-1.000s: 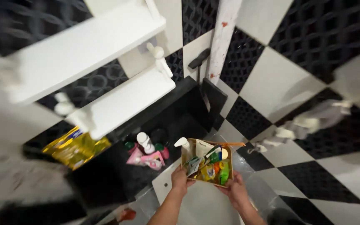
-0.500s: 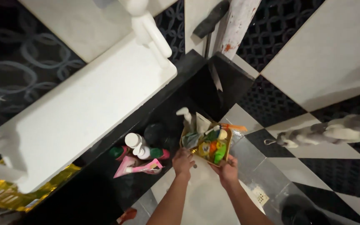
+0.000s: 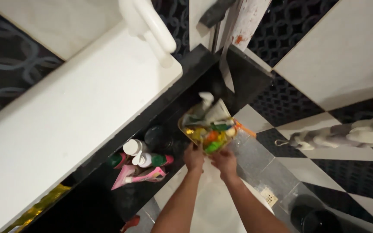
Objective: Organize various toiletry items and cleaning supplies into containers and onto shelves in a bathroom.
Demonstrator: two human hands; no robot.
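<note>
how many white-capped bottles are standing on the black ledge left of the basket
2: one white-capped bottle nearer the white shelf, and a second white-capped bottle with a green body just beside it, above the pink packet. Others may be hidden under the shelf.

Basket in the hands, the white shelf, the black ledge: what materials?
Basket: looks like translucent amber plastic; blurred. Shelf: likely moulded white plastic, matte, with rounded posts. Ledge: probably polished black stone, faintly reflective. Left hand and right hand grip the basket.
</note>
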